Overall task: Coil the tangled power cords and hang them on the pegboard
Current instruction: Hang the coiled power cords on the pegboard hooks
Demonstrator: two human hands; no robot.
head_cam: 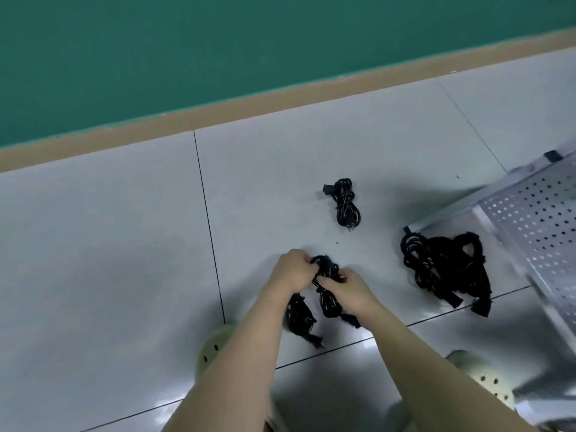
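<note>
Item: black power cord (pixel 325 275), part-coiled, on the floor near its front edge. My left hand (pixel 294 271) and right hand (pixel 346 286) both grasp the bundle, fingers (pixel 324 281) curled round its loops. Handling, by judgement: light, limp, springy; loops slip apart, so grip across the whole bundle at mid-length. Pegboard (pixel 536 213) lies at the floor's right edge

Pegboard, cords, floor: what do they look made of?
Pegboard: looks like sheet metal, silvery and slightly glossy, with punched round holes and a folded edge.
Cord in both hands: black flexible jacket, probably rubber or PVC; thin highlights suggest a smooth sheen.
Floor: pale grey glazed-looking tiles, with dark joints and soft reflections.
</note>
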